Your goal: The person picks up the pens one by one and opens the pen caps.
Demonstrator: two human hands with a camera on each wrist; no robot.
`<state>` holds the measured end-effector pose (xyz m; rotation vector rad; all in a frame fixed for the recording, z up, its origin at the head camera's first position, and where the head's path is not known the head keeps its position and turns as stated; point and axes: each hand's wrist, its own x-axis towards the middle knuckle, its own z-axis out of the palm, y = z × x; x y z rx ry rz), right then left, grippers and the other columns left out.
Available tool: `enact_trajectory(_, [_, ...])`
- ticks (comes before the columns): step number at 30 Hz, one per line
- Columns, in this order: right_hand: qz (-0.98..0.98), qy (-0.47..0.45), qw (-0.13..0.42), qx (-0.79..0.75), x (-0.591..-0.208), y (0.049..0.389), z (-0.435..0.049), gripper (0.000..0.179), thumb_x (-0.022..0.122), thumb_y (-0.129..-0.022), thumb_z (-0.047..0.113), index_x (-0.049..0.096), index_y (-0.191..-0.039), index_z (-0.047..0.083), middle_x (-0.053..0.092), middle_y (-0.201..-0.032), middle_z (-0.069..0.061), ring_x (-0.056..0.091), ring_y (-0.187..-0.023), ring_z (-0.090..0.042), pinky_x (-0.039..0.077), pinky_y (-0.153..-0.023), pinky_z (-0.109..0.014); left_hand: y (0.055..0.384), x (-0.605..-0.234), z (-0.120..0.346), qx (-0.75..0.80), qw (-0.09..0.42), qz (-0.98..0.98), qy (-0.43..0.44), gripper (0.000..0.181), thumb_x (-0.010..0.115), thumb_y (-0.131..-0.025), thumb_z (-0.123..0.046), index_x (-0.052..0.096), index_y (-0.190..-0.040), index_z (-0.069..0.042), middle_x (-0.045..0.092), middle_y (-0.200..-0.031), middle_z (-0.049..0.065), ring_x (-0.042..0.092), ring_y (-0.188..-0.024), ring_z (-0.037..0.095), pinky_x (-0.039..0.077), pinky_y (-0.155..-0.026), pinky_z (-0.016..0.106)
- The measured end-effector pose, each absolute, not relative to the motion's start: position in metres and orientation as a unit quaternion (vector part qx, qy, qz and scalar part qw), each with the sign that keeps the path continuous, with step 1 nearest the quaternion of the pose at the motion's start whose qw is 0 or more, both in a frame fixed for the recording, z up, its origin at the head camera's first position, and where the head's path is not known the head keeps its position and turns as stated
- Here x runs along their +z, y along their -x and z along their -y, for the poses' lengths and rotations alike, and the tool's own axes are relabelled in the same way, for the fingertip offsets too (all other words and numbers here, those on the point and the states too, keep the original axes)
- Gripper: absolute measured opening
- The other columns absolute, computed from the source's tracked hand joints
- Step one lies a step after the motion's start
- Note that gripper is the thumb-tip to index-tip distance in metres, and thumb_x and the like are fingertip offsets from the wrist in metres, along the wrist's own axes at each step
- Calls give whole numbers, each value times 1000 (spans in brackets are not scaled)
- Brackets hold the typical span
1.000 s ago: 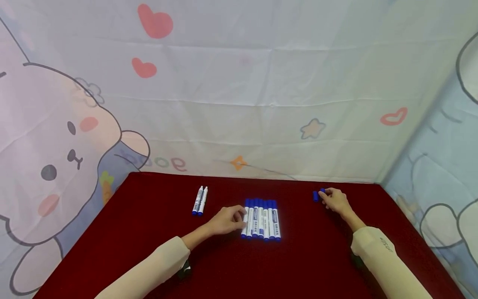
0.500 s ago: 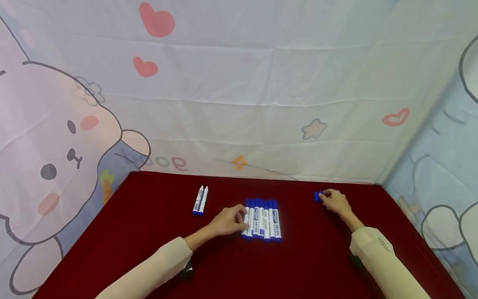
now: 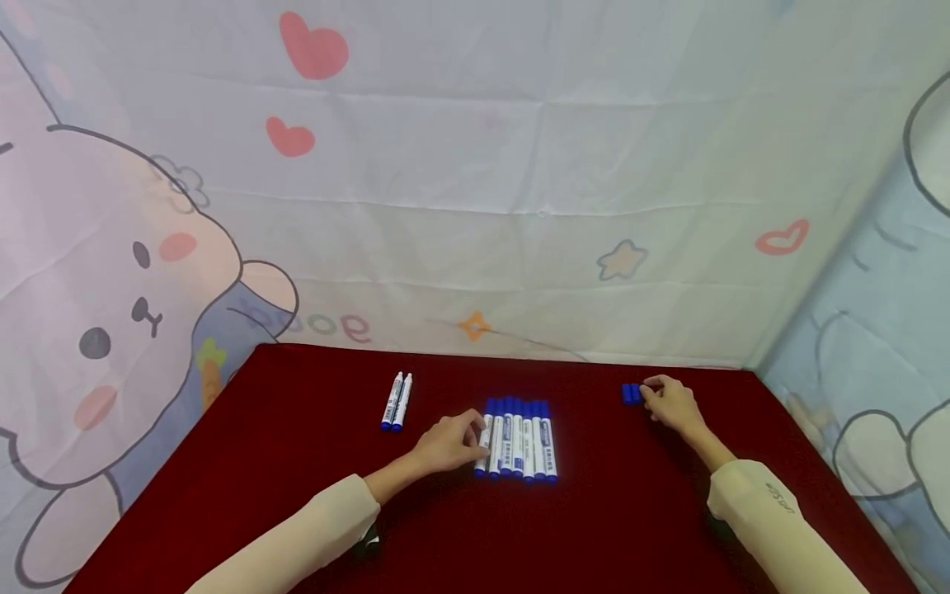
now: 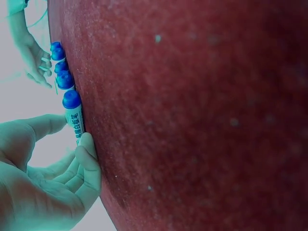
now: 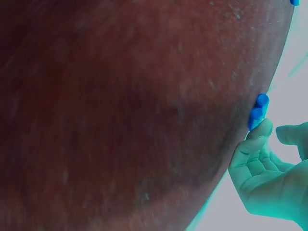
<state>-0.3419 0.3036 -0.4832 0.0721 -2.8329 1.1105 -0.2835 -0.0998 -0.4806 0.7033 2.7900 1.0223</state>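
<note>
- Left hand (image 3: 449, 441): grip narrow, thumb and fingers closed lightly about the leftmost marker (image 4: 75, 120), a slim white cylinder with blue ends and dark printed lettering.
- We see that marker lying flat, slightly askew at the left end of the close row of white, blue-capped markers (image 3: 518, 441); we count seven with it, caps pointing away from the person.
- Right hand (image 3: 671, 404): grip partly wide, a gap between thumb and forefinger. In the right wrist view a fingertip meets or overlaps the nearer of two short, blue, cylindrical caps (image 3: 627, 394); contact we cannot settle.
- The caps stand or lie side by side, touching or nearly so, well to the right of the row; posture uncertain to us.
- Beyond the left hand, we note two white markers with bare pale tips (image 3: 391, 404), parallel, blue ends towards the person.
- Surface (image 3: 445, 528): covered in deep red cloth, its far edge close to the hanging.
- Room: pale printed fabric hanging (image 3: 475, 165) behind and at both sides; we record coral hearts (image 3: 315, 54), a peach star (image 3: 622, 260) and a large cartoon animal (image 3: 148, 206) at left.
- Cream sleeves (image 3: 319, 511) cover both forearms.
</note>
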Motion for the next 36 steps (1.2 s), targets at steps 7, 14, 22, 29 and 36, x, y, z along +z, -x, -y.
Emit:
enact_trajectory(7, [931, -62, 49, 356, -466, 326, -298, 38, 53, -105, 13, 55, -130, -15, 71, -84, -23, 61, -59, -14, 49, -52, -25, 279, -479, 102, 329, 38, -919, -214, 37, 79, -87, -17, 63, -117, -1, 72, -83, 4, 54, -65, 8, 38, -53, 20])
enact_trajectory(14, [927, -112, 35, 357, -453, 313, -285, 36, 55, -105, 13, 57, -129, -14, 70, -81, -20, 61, -60, -15, 49, -53, -23, 280, -479, 102, 311, 48, -932, -179, 38, 80, -84, -19, 65, -115, -2, 71, -82, 1, 57, -65, 10, 40, -53, 23])
enact_trajectory(22, [920, -164, 22, 354, -440, 296, -261, 34, 57, -104, 12, 58, -128, -11, 67, -78, -17, 60, -58, -17, 48, -55, -24, 279, -470, 100, 280, 52, -947, -150, 42, 82, -82, -22, 67, -116, -3, 75, -88, 4, 62, -66, 12, 43, -53, 26])
enact_trajectory(29, [911, -199, -12, 361, -439, 279, -242, 32, 58, -104, 14, 60, -127, -9, 65, -74, -14, 57, -57, -15, 48, -53, -23, 283, -472, 104, 243, 37, -959, -141, 39, 83, -77, -17, 70, -112, -6, 74, -85, 0, 64, -70, 14, 45, -54, 30])
enact_trajectory(36, [904, -219, -22, 366, -440, 271, -233, 30, 58, -104, 14, 62, -124, -7, 64, -74, -13, 55, -56, -13, 46, -51, -22, 284, -475, 111, 255, 36, -957, -134, 29, 79, -79, -17, 72, -105, -7, 72, -81, 1, 60, -61, 11, 42, -49, 27])
